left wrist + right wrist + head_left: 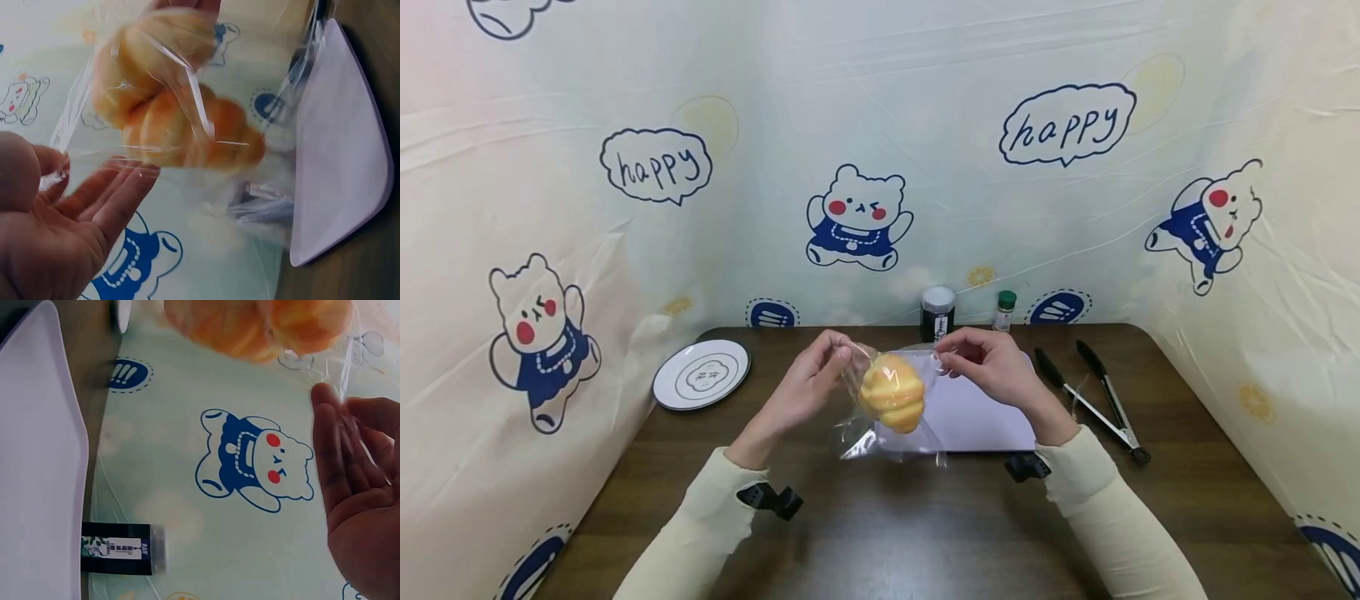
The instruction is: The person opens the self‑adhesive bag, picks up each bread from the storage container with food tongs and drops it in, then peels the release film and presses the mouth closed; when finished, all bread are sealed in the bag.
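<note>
A clear plastic bag hangs between my two hands above the table. Inside it is golden, ridged bread, which shows as two plump lumps in the left wrist view. My left hand pinches the bag's upper left edge between thumb and forefinger, the other fingers extended beside the bag. At the opposite upper edge, the thumb and fingertips of my right hand pinch the film. Behind and below the bag lies a pale lilac board, partly covered by the bag and right hand.
A white plate with a printed centre lies at the table's left. Black-tipped metal tongs rest on the right. Near the back edge stand a dark jar with a pale lid and a small green-capped bottle. A printed curtain surrounds the table.
</note>
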Demonstrator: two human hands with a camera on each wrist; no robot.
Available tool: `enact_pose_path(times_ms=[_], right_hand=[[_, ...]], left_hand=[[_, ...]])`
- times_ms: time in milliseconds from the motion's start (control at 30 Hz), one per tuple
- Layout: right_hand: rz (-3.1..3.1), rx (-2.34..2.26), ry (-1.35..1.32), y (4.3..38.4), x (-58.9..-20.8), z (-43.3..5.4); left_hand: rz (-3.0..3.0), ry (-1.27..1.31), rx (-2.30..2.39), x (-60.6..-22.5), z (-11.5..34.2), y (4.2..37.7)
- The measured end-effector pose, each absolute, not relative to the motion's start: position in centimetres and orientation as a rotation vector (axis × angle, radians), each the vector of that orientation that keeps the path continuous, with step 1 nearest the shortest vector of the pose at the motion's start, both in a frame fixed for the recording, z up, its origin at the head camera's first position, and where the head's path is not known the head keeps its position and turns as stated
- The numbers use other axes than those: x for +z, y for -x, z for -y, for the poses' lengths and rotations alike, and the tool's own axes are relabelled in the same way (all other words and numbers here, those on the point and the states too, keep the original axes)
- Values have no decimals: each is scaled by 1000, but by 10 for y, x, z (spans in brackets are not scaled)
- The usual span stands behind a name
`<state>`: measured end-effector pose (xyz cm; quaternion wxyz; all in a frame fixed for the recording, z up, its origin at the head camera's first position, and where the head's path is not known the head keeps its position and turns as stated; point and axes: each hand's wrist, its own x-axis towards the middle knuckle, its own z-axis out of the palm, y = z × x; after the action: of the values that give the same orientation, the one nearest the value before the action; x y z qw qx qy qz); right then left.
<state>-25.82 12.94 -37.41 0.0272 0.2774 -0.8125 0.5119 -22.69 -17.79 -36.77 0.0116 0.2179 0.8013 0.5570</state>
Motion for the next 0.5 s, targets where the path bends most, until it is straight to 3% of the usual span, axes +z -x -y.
enact_pose_path(times_ms=[500], right_hand=[[2647, 1467, -767, 259, -376, -137]], left_hand=[[-2398, -232, 1730, -420, 231, 264]])
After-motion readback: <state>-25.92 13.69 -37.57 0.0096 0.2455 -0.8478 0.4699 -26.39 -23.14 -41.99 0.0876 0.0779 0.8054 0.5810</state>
